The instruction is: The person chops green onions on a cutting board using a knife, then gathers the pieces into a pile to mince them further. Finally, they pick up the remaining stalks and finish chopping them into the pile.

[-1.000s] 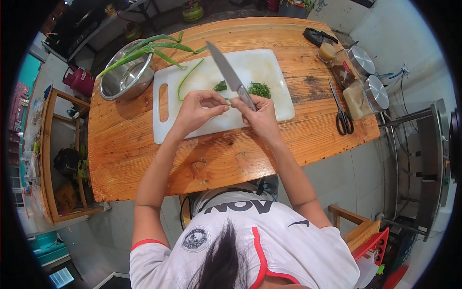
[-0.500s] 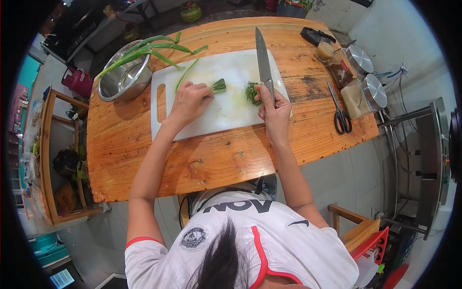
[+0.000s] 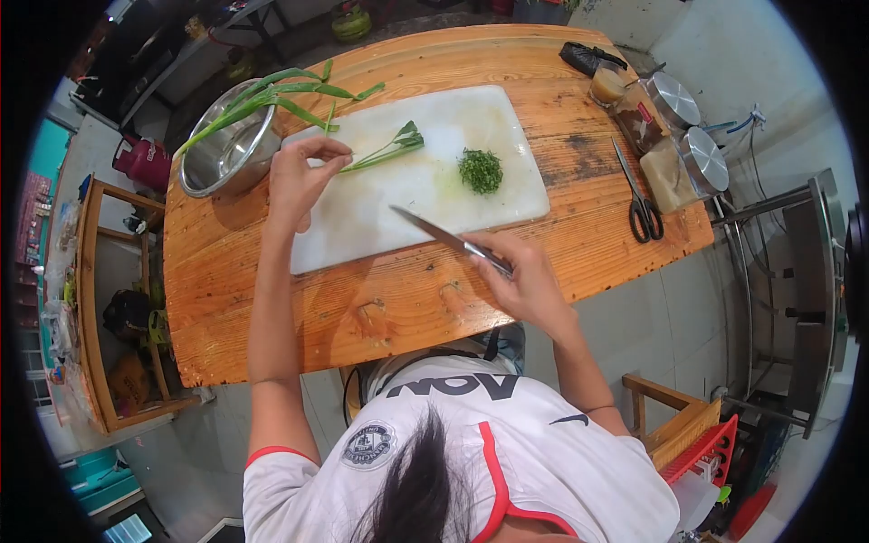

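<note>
My left hand [image 3: 308, 172] is closed in a pinch over the left part of the white cutting board [image 3: 362, 226]; a thin green piece rises by its fingers, too small to make out fully. Beside it, a folded bunch of green leaves [image 3: 389, 147] lies on the board. In my right hand [image 3: 520, 271] is a knife [image 3: 444, 235], its blade pointing up and left over the board's front edge. Chopped greens [image 3: 480, 171] form a small pile on the right of the board.
A steel bowl [image 3: 231, 149] stands at the left with long green onions [image 3: 262, 98] across its rim. Scissors [image 3: 638, 199] lie right of the board. Jars [image 3: 670, 176], a glass [image 3: 607, 87] and a black plastic bag [image 3: 588, 59] are at the table's right edge.
My left hand has moved left, off the leafy bunch. My right hand has come down toward the table's front edge, and the knife has swung from pointing away to pointing left.
</note>
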{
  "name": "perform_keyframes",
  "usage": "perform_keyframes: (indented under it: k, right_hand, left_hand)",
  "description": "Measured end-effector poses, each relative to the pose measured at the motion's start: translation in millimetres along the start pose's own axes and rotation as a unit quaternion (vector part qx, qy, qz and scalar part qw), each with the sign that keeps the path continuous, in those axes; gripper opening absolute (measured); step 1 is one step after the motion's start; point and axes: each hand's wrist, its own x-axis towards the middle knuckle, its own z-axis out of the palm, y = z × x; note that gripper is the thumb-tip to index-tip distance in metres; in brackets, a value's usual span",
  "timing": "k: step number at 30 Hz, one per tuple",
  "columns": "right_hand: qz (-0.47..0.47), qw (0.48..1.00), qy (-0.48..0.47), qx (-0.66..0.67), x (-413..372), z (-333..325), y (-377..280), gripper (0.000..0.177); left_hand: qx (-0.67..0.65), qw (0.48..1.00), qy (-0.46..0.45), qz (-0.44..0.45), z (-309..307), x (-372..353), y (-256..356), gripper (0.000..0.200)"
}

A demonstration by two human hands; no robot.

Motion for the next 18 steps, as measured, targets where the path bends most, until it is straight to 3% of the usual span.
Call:
perform_keyframes:
  k: [3, 4, 7, 10, 15, 18]
  right_hand:
    - [0.024, 0.999, -0.019, -0.036, 0, 2, 1, 0.026]
    - [0.02, 0.999, 0.003, -0.038, 1, 2, 4, 0.026]
    - [0.026, 0.996, 0.068, -0.056, -1, -4, 12, 0.026]
    - [0.058, 0.986, 0.118, -0.102, -2, -12, 13, 0.026]
    - [0.026, 0.991, 0.12, -0.045, 1, 6, 8, 0.031]
    - [0.01, 0.994, 0.1, -0.035, 13, 22, 5, 0.036]
  left_hand:
    - [-0.036, 0.996, -0.057, -0.059, -6, -16, 7, 0.011]
    - [-0.022, 0.997, -0.073, 0.02, 4, -17, -9, 0.011]
    - [-0.009, 0.995, -0.102, 0.014, 29, -30, -22, 0.011]
    - [-0.025, 0.995, -0.095, 0.022, 46, -36, -26, 0.011]
    - [-0.037, 0.996, -0.061, 0.059, 55, -34, -16, 0.011]
    - [-0.053, 0.997, -0.05, 0.034, 55, -36, -11, 0.01]
